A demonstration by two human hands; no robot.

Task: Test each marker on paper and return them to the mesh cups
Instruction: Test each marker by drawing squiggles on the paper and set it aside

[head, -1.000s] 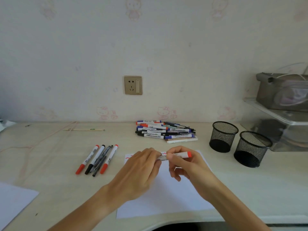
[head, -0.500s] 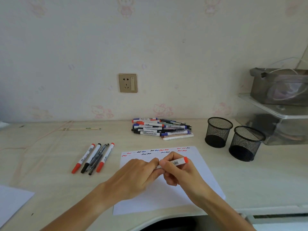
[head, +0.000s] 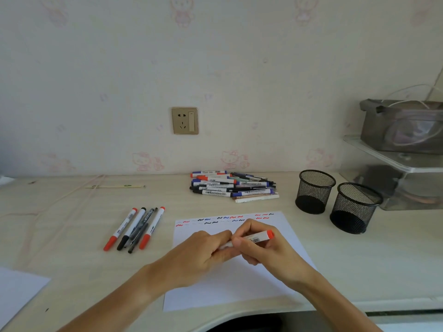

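A white marker with a red end (head: 260,237) lies level between both hands above the white paper (head: 230,281). My right hand (head: 266,254) grips its barrel. My left hand (head: 203,254) curls round its left end, which is hidden in the fingers. Red, black and blue squiggles run along the paper's far edge. Two black mesh cups (head: 314,191) (head: 354,208) stand empty at the right. A pile of markers (head: 232,186) lies by the wall. Several more markers (head: 135,228) lie in a row left of the paper.
A clear plastic shelf (head: 393,161) with a grey box (head: 402,125) stands at the far right behind the cups. Another white sheet (head: 16,293) lies at the front left. A thin stick (head: 115,186) lies near the wall. The desk's front edge curves inward below the paper.
Both hands with the marker have come a little nearer to me and lower over the paper. The squiggles along the paper's far edge now show.
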